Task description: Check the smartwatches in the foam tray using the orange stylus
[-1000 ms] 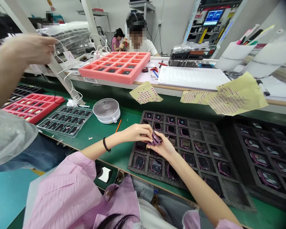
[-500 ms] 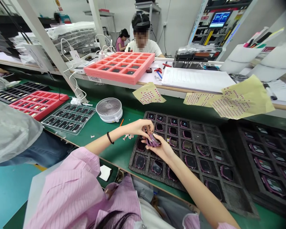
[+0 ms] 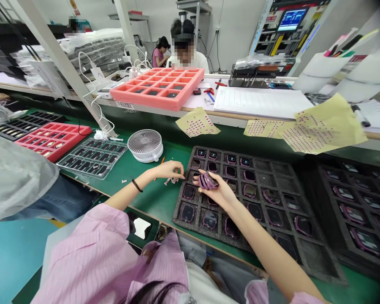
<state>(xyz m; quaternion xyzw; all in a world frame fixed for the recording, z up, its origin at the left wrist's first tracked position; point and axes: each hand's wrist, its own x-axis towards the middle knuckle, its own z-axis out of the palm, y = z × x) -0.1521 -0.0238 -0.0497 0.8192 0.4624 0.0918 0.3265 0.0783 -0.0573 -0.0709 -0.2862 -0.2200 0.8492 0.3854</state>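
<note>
My right hand [image 3: 220,189] is closed around a small stack of purple-framed smartwatch bodies [image 3: 208,180], held above the dark grey foam tray [image 3: 319,264]. Inside the tray's compartments lie more dark-screened watches [image 3: 187,213], and a few at the far side have lit faces [image 3: 231,159]. To the left of the stack, my left hand [image 3: 170,169] hovers by the tray's edge with curled fingers, thumb and forefinger nearly meeting. Whatever may be between those fingertips is too small to make out. Small paper scraps [image 3: 171,180] lie beneath it on the green bench.
A white fan [image 3: 145,145] stands at the far left of my hands, beside a clear tray of dark parts [image 3: 93,157]. Another foam tray [image 3: 329,211] of watches is at right. A pink foam tray [image 3: 180,101] rests on the shelf; a co-worker [image 3: 201,61] sits behind it.
My left hand has come away from the watch stack and moved left over the paper scraps. My right hand keeps hold of the stack, now more visible.
</note>
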